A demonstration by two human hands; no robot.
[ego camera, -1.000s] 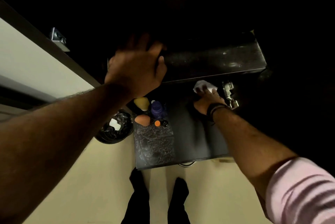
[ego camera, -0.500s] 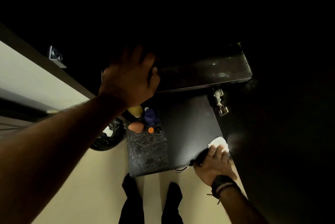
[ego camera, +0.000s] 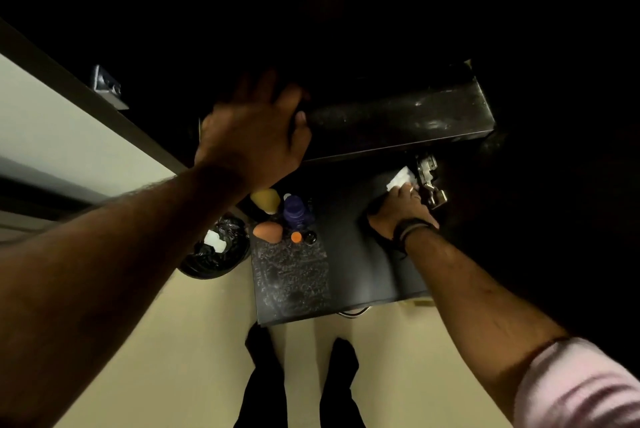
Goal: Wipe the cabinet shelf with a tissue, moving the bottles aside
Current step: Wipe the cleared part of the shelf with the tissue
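Pressed under the fingers of the right hand (ego camera: pixel 401 208) is a white tissue (ego camera: pixel 400 178), held flat against the dark lower shelf (ego camera: pixel 349 254) at right of centre, just beside a metal hinge (ego camera: pixel 429 182). Whether the fingers are curled round the tissue or laid straight on it cannot be told. A dark band is worn at that wrist, and a pink sleeve (ego camera: pixel 581 389) is seen at lower right. The left hand (ego camera: pixel 252 137) is laid over the front edge of the upper shelf (ego camera: pixel 398 119) at centre, its thumb on the dusty face; its fingers are lost in darkness beyond the edge.

Bottles (ego camera: pixel 294 211) are grouped at the back left of the lower shelf: a yellow one, a purple one, an orange rounded one and small caps. In front of them a mottled patch is seen on the surface. A black-lined bin (ego camera: pixel 216 247) stands on the cream floor (ego camera: pixel 173 341) at left, and dark trouser legs are seen at bottom centre.

Compared with half a second before, the right hand and tissue are found at the shelf's back right corner instead of its front right edge.
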